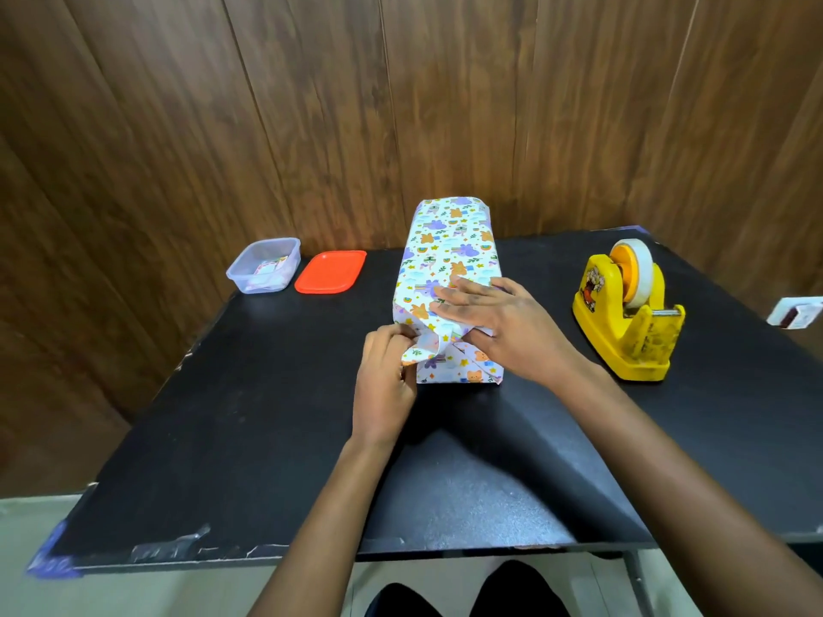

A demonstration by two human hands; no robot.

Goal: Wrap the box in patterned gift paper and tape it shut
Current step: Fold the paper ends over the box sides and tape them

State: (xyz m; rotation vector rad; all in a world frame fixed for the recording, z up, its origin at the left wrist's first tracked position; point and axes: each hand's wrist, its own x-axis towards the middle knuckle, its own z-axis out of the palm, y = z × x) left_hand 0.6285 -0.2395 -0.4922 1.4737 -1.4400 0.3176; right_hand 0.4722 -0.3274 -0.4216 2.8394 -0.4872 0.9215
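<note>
The box (445,260) lies mid-table (222,416), its near end unsealed. The right hand (494,322), fingers flat, presses the top. The left hand (385,371) pinches the side flap (423,347). Crease the flap tight against the end before taping from the tape dispenser (623,313).

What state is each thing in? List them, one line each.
Box: lying wrapped, near end not yet taped.
Left hand: pinches the near-end flap.
Right hand: flat on the box top.
Tape dispenser: upright, roll loaded, untouched.
Clear container: open, small items inside.
Red lid: off, flat beside the container.
</note>
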